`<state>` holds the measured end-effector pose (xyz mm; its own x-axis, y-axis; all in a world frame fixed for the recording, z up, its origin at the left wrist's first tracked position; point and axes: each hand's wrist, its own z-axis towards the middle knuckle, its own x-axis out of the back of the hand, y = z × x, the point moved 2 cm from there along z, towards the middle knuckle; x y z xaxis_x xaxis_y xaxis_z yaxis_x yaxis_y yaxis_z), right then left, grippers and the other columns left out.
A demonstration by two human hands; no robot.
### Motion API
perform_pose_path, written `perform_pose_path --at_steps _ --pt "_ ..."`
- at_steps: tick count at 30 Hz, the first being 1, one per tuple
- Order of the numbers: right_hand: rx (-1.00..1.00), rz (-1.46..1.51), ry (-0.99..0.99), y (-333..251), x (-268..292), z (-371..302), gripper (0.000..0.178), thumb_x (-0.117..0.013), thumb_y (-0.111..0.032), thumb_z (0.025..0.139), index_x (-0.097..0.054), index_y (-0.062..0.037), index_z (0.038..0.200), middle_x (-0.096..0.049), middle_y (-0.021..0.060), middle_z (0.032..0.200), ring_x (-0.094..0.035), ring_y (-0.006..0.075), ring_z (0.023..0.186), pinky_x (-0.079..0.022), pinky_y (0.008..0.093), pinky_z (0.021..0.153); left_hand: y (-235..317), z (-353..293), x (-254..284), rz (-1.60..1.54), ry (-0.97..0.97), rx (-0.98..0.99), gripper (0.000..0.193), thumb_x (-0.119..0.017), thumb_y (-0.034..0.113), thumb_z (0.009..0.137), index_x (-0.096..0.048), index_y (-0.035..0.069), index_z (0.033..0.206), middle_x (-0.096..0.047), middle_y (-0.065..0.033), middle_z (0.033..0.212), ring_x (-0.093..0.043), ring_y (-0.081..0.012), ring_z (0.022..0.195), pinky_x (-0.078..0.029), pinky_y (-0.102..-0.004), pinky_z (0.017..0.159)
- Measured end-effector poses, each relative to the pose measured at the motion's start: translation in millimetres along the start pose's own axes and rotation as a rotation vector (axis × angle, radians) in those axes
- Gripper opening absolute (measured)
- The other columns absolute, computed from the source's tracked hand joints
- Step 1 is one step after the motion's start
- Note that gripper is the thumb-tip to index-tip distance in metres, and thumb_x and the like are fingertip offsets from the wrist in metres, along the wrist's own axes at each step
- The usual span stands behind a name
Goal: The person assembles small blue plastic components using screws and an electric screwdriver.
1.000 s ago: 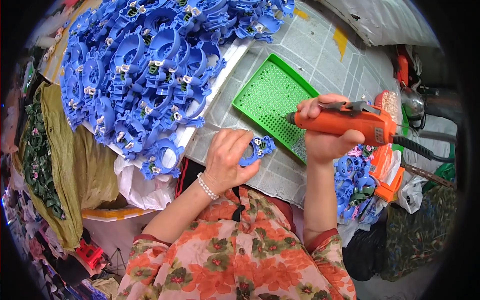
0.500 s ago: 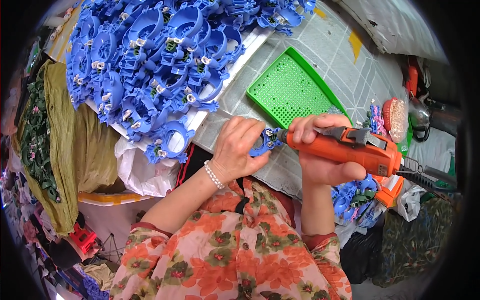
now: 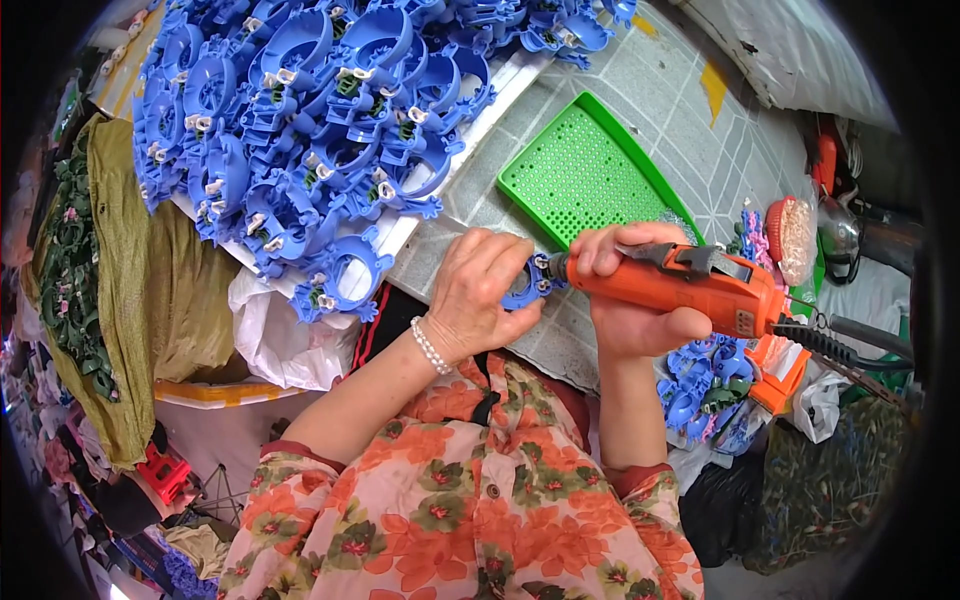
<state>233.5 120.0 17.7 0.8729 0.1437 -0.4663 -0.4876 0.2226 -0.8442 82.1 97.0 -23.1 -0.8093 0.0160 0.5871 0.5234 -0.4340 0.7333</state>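
Note:
My left hand [image 3: 480,287], with a beaded bracelet at the wrist, pinches a blue plastic ring-shaped part [image 3: 523,294] near the table's front edge. An orange electric screwdriver [image 3: 690,296] is gripped in my right hand [image 3: 632,300], its cord leading off to the right. The tool lies nearly level, and its dark tip [image 3: 557,268] meets the right side of the blue part. My fingers cover much of that part. Just beyond both hands sits a green perforated tray [image 3: 585,170] with small clear or metallic pieces at its right corner.
Blue parts of the same kind are heaped on a white board [image 3: 402,236] at the far left. A red basket [image 3: 788,240] and an orange holder [image 3: 778,372] stand to the right. More blue pieces [image 3: 690,385] lie beside my right forearm. An olive cloth [image 3: 125,290] hangs at left.
My right hand and the screwdriver have shifted slightly left, and the tool's rear end has dropped and turned a little. My left hand keeps its hold on the blue part, nearly unmoved.

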Motion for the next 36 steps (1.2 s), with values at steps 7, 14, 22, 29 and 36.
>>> perform_pose_path --at_steps 7,14,22,29,36 --pt "0.012 -0.026 -0.021 6 2 -1 0.092 -0.052 -0.084 0.062 -0.050 -0.0010 0.101 -0.055 0.0066 0.075 -0.054 0.0204 0.069 -0.045 0.0375 0.071 0 0 -1 -0.001 0.006 0.007 0.046 -0.074 0.016 0.057 -0.059 0.002 0.098 -0.061 -0.0128 0.093 -0.056 -0.0304 0.086 -0.046 -0.0392 0.080" --pt "0.005 -0.082 -0.039 5 -9 -1 0.085 -0.063 -0.077 0.061 -0.049 -0.0009 0.097 -0.055 0.0075 0.074 -0.056 0.0194 0.069 -0.048 0.0304 0.061 0 0 -1 -0.002 0.007 0.004 0.046 -0.074 0.016 0.057 -0.059 0.002 0.098 -0.061 -0.0128 0.092 -0.056 -0.0306 0.086 -0.045 -0.0397 0.080" --pt "-0.072 -0.070 0.005 2 -5 -1 0.088 -0.055 -0.080 0.065 -0.052 0.0010 0.098 -0.054 0.0079 0.074 -0.054 0.0215 0.067 -0.045 0.0354 0.064 -2 0 0 -0.009 -0.005 -0.003 0.045 -0.073 0.017 0.058 -0.058 0.002 0.098 -0.060 -0.0132 0.092 -0.056 -0.0311 0.086 -0.045 -0.0400 0.079" --pt "0.030 -0.076 0.056 -10 4 21 0.089 -0.050 -0.083 0.066 -0.051 0.0004 0.096 -0.054 0.0070 0.073 -0.054 0.0209 0.066 -0.045 0.0379 0.069 -4 -5 5 -0.019 0.056 0.006 0.048 -0.074 0.017 0.059 -0.057 0.001 0.101 -0.060 -0.0144 0.095 -0.056 -0.0323 0.088 -0.046 -0.0406 0.080" --pt "0.035 -0.030 0.003 -9 -1 31 0.091 -0.049 -0.084 0.065 -0.053 0.0014 0.097 -0.055 0.0071 0.072 -0.055 0.0213 0.065 -0.045 0.0378 0.068 -10 -5 11 0.051 0.135 0.017 0.051 -0.076 0.016 0.058 -0.057 0.000 0.102 -0.060 -0.0151 0.095 -0.057 -0.0330 0.083 -0.047 -0.0409 0.076"
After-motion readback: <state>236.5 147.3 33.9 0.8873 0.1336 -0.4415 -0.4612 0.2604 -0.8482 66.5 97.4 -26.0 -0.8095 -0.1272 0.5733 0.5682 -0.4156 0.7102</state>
